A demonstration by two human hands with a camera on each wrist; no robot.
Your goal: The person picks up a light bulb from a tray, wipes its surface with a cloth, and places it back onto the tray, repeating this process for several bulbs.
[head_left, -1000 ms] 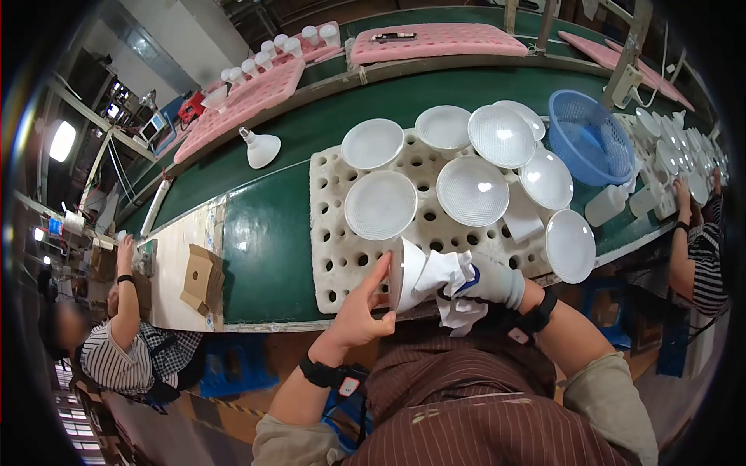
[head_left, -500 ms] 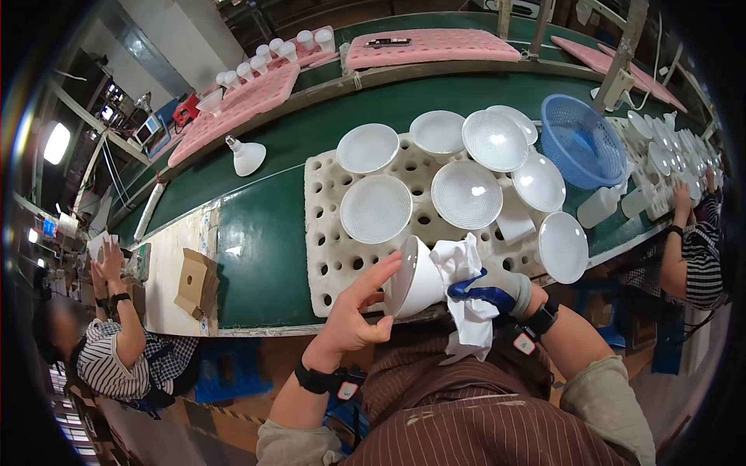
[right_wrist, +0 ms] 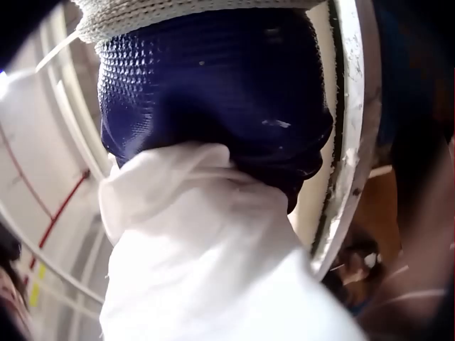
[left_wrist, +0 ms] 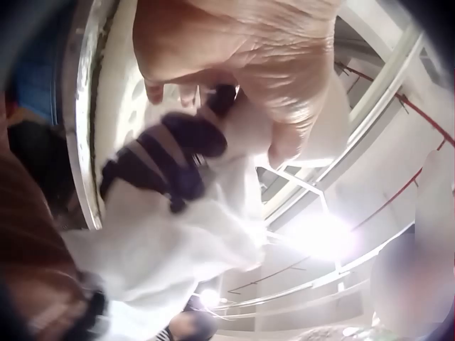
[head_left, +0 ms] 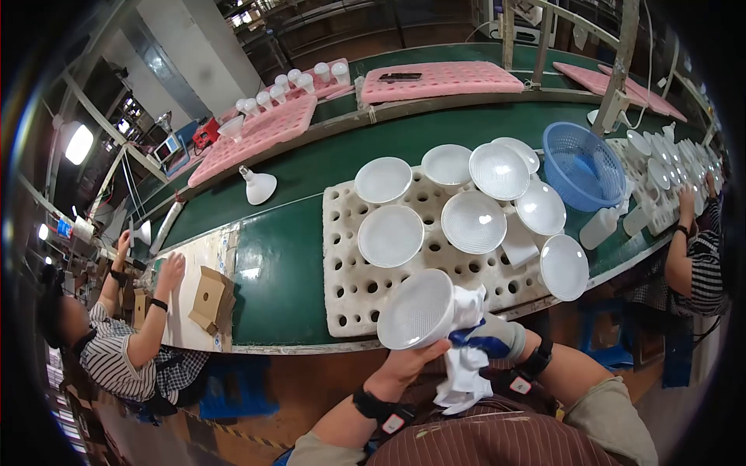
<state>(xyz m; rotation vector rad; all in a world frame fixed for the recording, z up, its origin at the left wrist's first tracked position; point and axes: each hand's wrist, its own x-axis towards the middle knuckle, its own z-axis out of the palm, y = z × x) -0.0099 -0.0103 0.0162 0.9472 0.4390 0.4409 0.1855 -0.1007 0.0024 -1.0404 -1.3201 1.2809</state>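
Observation:
A white lamp (head_left: 416, 309) with a ribbed round face is held over the front edge of the foam tray (head_left: 336, 268). My bare left hand (head_left: 406, 363) grips it from below, thumb toward its base. My right hand (head_left: 491, 337), in a grey and blue coated glove, pinches a crumpled white cloth (head_left: 464, 380) at the lamp's base side. In the left wrist view the left hand (left_wrist: 238, 60) is beside the dark glove fingers (left_wrist: 167, 153) and the cloth (left_wrist: 206, 227). The right wrist view shows the glove (right_wrist: 213, 85) bunching the cloth (right_wrist: 199, 249).
Several lamps (head_left: 391, 236) stand in the tray, with a blue basket (head_left: 583, 167) and white bottle (head_left: 598, 228) to their right. A lone lamp (head_left: 259, 186) lies on the green bench; an open carton (head_left: 210, 299) is at left. Other people work at both ends.
The lamp has turned from side-on to face up toward the head camera, and the left hand has shifted beneath it. The right hand with the cloth has moved slightly lower in view.

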